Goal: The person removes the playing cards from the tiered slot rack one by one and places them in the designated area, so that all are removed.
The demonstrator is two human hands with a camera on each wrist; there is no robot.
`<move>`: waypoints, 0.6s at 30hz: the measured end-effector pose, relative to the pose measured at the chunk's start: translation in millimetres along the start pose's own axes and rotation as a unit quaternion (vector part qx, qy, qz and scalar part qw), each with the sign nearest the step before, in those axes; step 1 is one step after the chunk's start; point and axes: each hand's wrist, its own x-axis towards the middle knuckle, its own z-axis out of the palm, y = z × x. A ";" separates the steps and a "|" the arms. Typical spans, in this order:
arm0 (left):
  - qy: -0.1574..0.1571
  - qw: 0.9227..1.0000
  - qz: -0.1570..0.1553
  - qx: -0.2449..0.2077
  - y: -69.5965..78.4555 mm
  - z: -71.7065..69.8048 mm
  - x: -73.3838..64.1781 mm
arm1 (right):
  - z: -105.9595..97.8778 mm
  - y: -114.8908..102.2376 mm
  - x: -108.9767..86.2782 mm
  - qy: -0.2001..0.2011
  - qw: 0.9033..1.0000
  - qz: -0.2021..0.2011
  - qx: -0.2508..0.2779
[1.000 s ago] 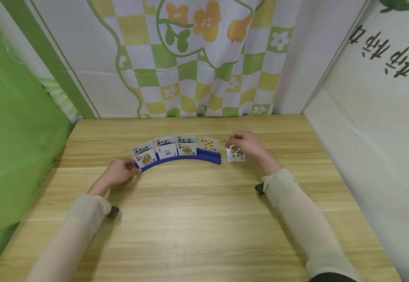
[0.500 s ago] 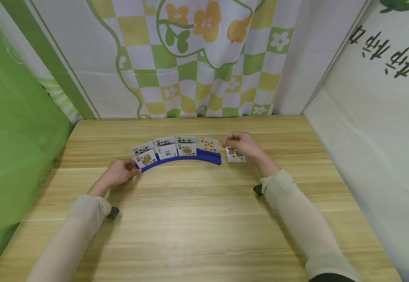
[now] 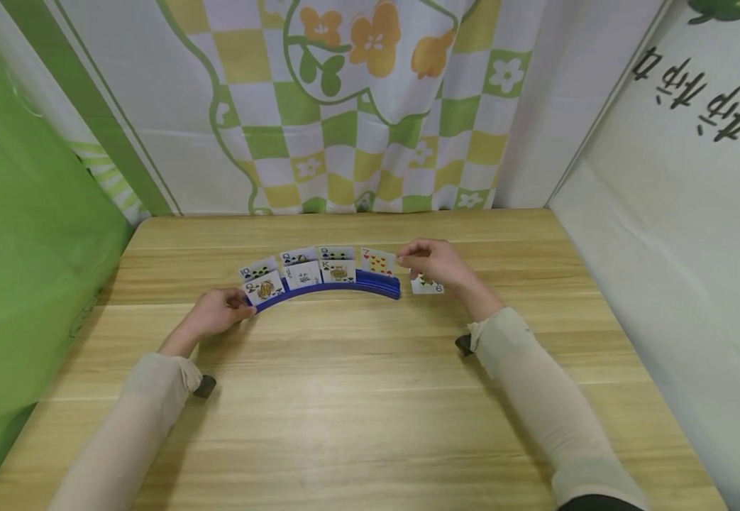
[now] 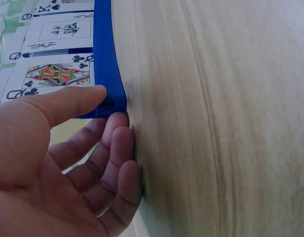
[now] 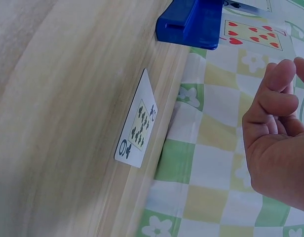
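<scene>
A curved blue card holder (image 3: pixel 376 285) stands on the table with two rows of playing cards. In front are a queen of clubs (image 3: pixel 264 289), a joker (image 3: pixel 303 275) and a king of spades (image 3: pixel 339 271); more cards rise behind them. My left hand (image 3: pixel 215 311) pinches the holder's left end, thumb on top and fingertips beneath. Beside the seven of hearts (image 3: pixel 377 262), at the holder's right, hovers my right hand (image 3: pixel 441 264), its fingers loosely bent, holding nothing visible. Flat under it lies a clubs card (image 5: pixel 135 131), partly hidden in the head view.
The wooden table (image 3: pixel 344 397) extends in front of the holder. A checked floral curtain (image 3: pixel 370 142) hangs at the back edge. Green fabric (image 3: pixel 18 213) borders the left side, and a white wall sheet (image 3: pixel 676 248) the right.
My right hand has moved slightly left, from over the clubs card to the edge of the seven of hearts. The left hand has stayed on the holder.
</scene>
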 end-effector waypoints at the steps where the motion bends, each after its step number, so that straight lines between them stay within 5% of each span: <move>1: 0.000 1.000 0.000 -0.001 -0.4 0.0 0.0 | 0.4 0.0 1.0 0.000 1.000 0.000 -0.003; 18: -0.004 1.000 -0.008 -0.002 0.4 -0.1 -0.7 | 7.8 -7.3 3.2 0.001 1.000 0.014 0.012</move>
